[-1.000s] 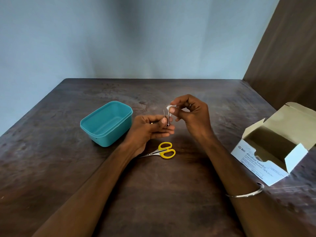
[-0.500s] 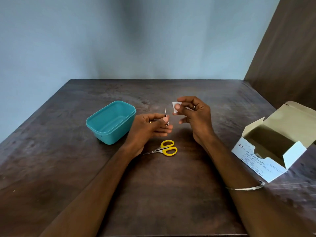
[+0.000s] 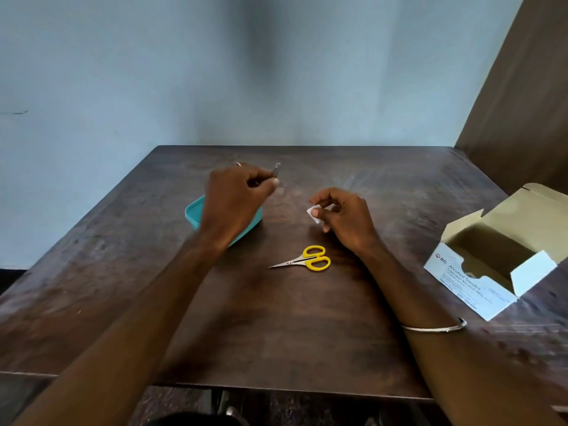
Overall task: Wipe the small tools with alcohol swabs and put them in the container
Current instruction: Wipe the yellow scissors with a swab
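**Tool Held Above Container, Swab in Right Hand**

The small metal tool (image 3: 276,171) is pinched between the thumb and fingertips of the left hand (image 3: 236,198), its tip projecting up and away past the knuckles. The tool is blurred; its exact type cannot be told. Directly under this hand sits the teal container (image 3: 192,212); the hand and forearm cover most of it, so its contents cannot be seen.

To the right of that grip, well apart from it, the right hand (image 3: 344,219) has its fingers curled and pinches a white alcohol swab (image 3: 313,214) between thumb and forefinger.

Nearer the person, between the two forearms, yellow-handled scissors (image 3: 307,260) lie flat on the wooden table (image 3: 276,333), blades closed, pointing left.

Far right of both hands stands the Alcohol Swabs box (image 3: 470,287), flaps open, its visible interior dark.
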